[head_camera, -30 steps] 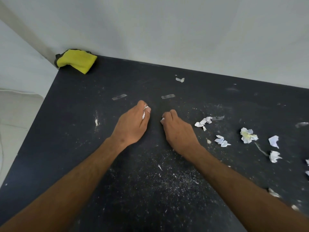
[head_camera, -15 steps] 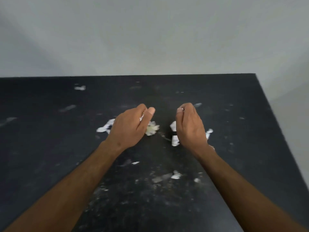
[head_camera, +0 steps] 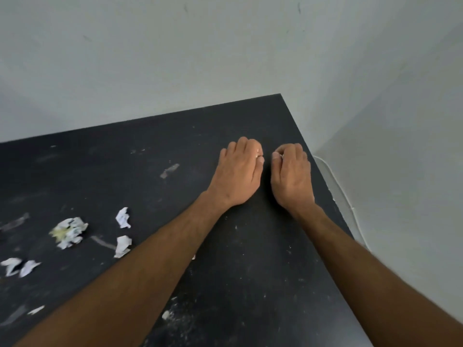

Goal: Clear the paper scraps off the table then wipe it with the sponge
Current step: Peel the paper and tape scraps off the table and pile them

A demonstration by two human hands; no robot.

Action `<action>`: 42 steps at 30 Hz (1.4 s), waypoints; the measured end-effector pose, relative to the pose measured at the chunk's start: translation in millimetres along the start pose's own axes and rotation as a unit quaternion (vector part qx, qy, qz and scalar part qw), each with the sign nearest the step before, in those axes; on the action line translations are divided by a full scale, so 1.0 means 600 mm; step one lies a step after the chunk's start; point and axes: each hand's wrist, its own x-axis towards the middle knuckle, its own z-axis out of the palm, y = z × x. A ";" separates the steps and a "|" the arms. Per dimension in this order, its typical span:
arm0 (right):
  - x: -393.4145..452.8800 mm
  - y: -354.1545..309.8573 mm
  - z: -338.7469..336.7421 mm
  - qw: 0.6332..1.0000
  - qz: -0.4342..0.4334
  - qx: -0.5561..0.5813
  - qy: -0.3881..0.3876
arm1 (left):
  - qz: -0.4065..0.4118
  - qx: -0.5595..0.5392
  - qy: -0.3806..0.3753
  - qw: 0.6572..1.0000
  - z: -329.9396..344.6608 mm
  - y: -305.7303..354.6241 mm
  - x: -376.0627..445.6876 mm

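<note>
Head view, looking down at the far right corner of the desk (head_camera: 225, 284). We see both hands side by side near the right edge, knuckles up and fingers curled under. The left hand (head_camera: 240, 174) is closed, with a white sliver at the fingertips that we take for a scrap; the right hand (head_camera: 292, 176) is likewise closed on a small pale bit pinched against the thumb. What each palm holds is hidden.

Half a second earlier the hands worked over the crumpled scraps (head_camera: 70, 232) at mid-desk; those now lie well apart to the left, untouched, so we judge that the hands have carried their small pickings toward the edge while the larger pieces wait. A second ago the yellow sponge sat in the far left corner; it is out of view now. Clearing is thus only partly done, and wiping has not begun: dust and smears mark the desk.
</note>
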 end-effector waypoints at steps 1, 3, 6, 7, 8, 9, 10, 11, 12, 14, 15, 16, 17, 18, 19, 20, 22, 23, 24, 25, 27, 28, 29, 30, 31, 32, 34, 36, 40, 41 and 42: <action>0.003 0.009 0.003 1.000 0.002 -0.005 0.000 | 0.000 0.012 -0.008 1.000 0.014 0.003 0.007; 0.000 0.019 0.009 1.000 -0.009 -0.012 -0.015 | 0.007 0.030 -0.023 0.999 0.030 0.002 0.013; -0.004 0.027 0.010 0.999 -0.026 0.008 -0.025 | 0.026 -0.002 -0.035 0.999 0.021 -0.006 0.010; -0.005 0.028 0.008 0.999 -0.030 0.018 -0.024 | 0.031 -0.027 -0.040 0.998 0.014 -0.008 0.007; -0.005 0.029 0.006 0.999 -0.033 0.030 -0.023 | 0.035 -0.052 -0.049 0.997 0.007 -0.009 0.004; -0.005 0.028 0.004 0.998 -0.034 0.044 -0.022 | 0.036 -0.075 -0.063 0.995 0.001 -0.010 0.001; -0.007 0.026 0.001 0.998 -0.035 0.055 -0.019 | 0.034 -0.097 -0.076 0.992 -0.007 -0.010 -0.002; -0.010 0.022 -0.001 0.997 -0.040 0.059 -0.011 | 0.029 -0.117 -0.086 0.989 -0.015 -0.011 -0.005; -0.014 0.017 -0.004 0.997 -0.050 0.057 0.001 | 0.022 -0.134 -0.089 0.987 -0.025 -0.013 -0.010; -0.024 0.003 -0.011 0.995 -0.083 0.046 0.029 | 0.007 -0.169 -0.076 0.983 -0.046 -0.020 -0.023; -0.031 -0.007 -0.015 0.993 -0.100 0.048 0.039 | 0.000 -0.181 -0.065 0.981 -0.058 -0.025 -0.032; -0.038 -0.018 -0.018 0.991 -0.117 0.056 0.042 | -0.007 -0.185 -0.054 0.981 -0.073 -0.028 -0.043; -0.045 -0.032 -0.021 0.988 -0.134 0.065 0.039 | -0.016 -0.180 -0.045 0.982 -0.088 -0.031 -0.057; -0.054 -0.047 -0.022 0.985 -0.155 0.074 0.032 | -0.025 -0.172 -0.036 0.984 -0.104 -0.036 -0.073; -0.062 -0.064 -0.021 0.981 -0.177 0.081 0.021 | -0.034 -0.163 -0.025 0.986 -0.120 -0.044 -0.091; -0.072 -0.081 -0.018 0.976 -0.198 0.088 0.007 | -0.042 -0.155 -0.010 0.987 -0.137 -0.052 -0.114; -0.097 -0.118 -0.008 0.966 -0.235 0.105 -0.027 | -0.064 -0.137 0.027 0.988 -0.172 -0.075 -0.170; -0.111 -0.138 -0.002 0.960 -0.251 0.118 -0.047 | -0.085 -0.124 0.046 0.988 -0.189 -0.089 -0.202; -0.126 -0.159 0.006 0.952 -0.268 0.133 -0.069 | -0.111 -0.109 0.063 0.986 -0.208 -0.103 -0.237; -0.141 -0.179 0.015 0.942 -0.287 0.148 -0.093 | -0.141 -0.092 0.078 0.983 -0.226 -0.116 -0.275; -0.170 -0.215 0.033 0.916 -0.330 0.173 -0.152 | -0.195 -0.062 0.101 0.974 -0.258 -0.139 -0.354; -0.185 -0.232 0.043 0.899 -0.350 0.182 -0.188 | -0.219 -0.050 0.107 0.969 -0.272 -0.147 -0.393; -0.201 -0.248 0.054 0.881 -0.370 0.188 -0.225 | -0.241 -0.037 0.109 0.964 -0.282 -0.153 -0.432; -0.217 -0.262 0.063 0.863 -0.391 0.189 -0.258 | -0.258 -0.022 0.107 0.960 -0.290 -0.156 -0.468; -0.233 -0.274 0.072 0.846 -0.412 0.182 -0.285 | -0.267 -0.008 0.101 0.958 -0.295 -0.158 -0.502; -0.247 -0.284 0.080 0.832 -0.428 0.172 -0.309 | -0.270 0.005 0.090 0.959 -0.296 -0.157 -0.532; -0.268 -0.298 0.091 0.817 -0.440 0.150 -0.341 | -0.268 0.020 0.066 0.961 -0.289 -0.153 -0.578; -0.277 -0.305 0.096 0.818 -0.432 0.131 -0.356 | -0.267 0.029 0.054 0.962 -0.277 -0.153 -0.607; -0.299 -0.316 0.102 0.823 -0.431 0.080 -0.361 | -0.299 0.050 0.079 0.950 -0.262 -0.161 -0.636; -0.306 -0.321 0.104 0.822 -0.435 0.072 -0.361 | -0.307 0.053 0.087 0.946 -0.260 -0.164 -0.639; -0.314 -0.328 0.106 0.821 -0.438 0.064 -0.361 | -0.312 0.057 0.091 0.944 -0.258 -0.167 -0.641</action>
